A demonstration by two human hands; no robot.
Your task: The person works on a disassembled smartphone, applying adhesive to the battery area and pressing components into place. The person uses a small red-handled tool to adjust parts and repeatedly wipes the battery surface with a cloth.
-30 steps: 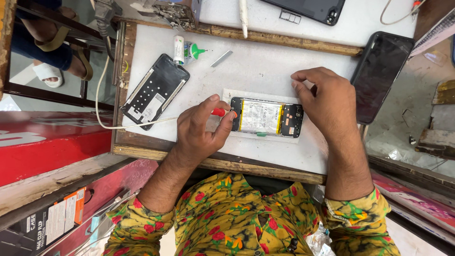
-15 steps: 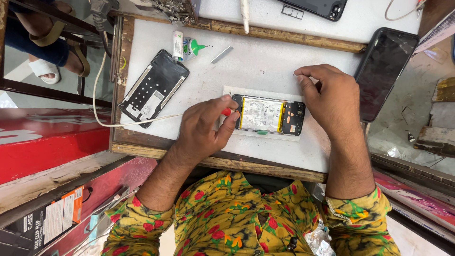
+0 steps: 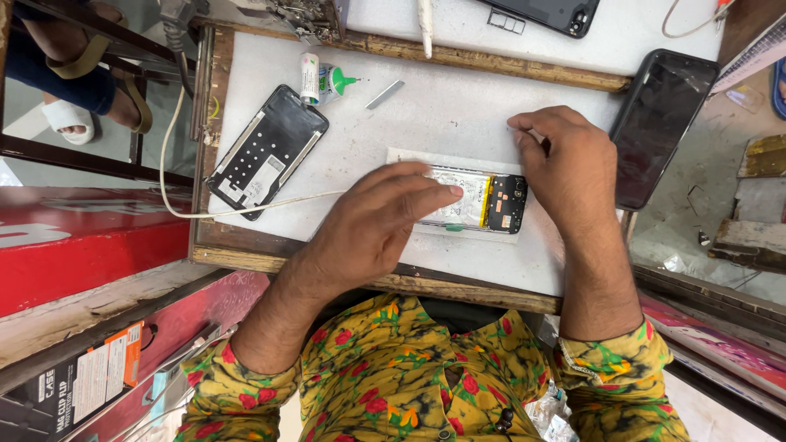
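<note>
An opened phone (image 3: 501, 202) with its back off lies on a white mat (image 3: 458, 106), its yellow-edged battery and black circuit board showing. My left hand (image 3: 377, 225) lies flat over the phone's left half, fingertips pressing on the battery. My right hand (image 3: 573, 172) rests just past the phone's right end. Its thumb and forefinger are pinched together above the phone's top edge on something small and thin that I cannot make out.
A black phone frame (image 3: 266, 151) lies at the mat's left with a white cable (image 3: 176, 180) running across it. A white tube (image 3: 309, 78), a green-capped bottle (image 3: 337, 82) and a metal strip (image 3: 385, 94) lie behind. A dark phone (image 3: 663, 123) lies to the right. Red boxes (image 3: 82, 245) stand to the left.
My left hand has slid right from the phone's left end onto the battery; the red-tipped thing it held is no longer visible. My right hand has stayed at the right end.
</note>
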